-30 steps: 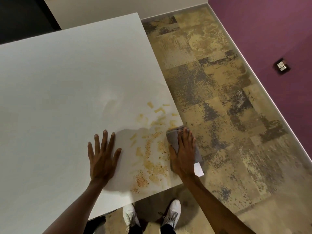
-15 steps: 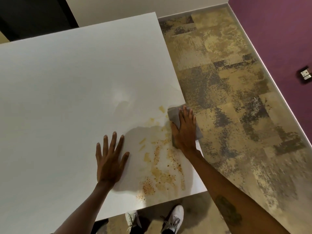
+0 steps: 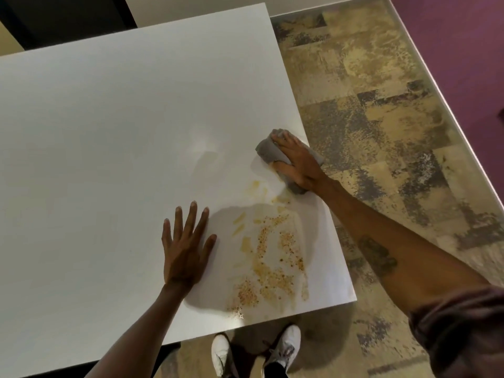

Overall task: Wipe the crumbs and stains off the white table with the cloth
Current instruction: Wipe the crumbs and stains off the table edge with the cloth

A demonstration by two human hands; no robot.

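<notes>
A large white table (image 3: 109, 132) fills the left and centre of the view. Orange-brown crumbs and yellowish smears (image 3: 270, 257) cover its near right corner. My right hand (image 3: 297, 162) presses a bunched grey cloth (image 3: 266, 150) flat on the table at its right edge, just beyond the far end of the stains. The cloth sticks out beyond my fingertips and under my palm. My left hand (image 3: 186, 246) lies flat on the table with fingers spread, left of the mess and holding nothing.
The table's right edge (image 3: 327, 214) and near edge (image 3: 272, 317) drop to a mottled tan and grey carpet (image 3: 381, 118). A purple wall (image 3: 463, 36) runs along the right. My white shoes (image 3: 283, 345) stand below the near edge.
My right hand has slid the cloth away from me along the right edge, from the middle of the stains to beyond them. Smears near the far end are fainter. My left hand stays flat.
</notes>
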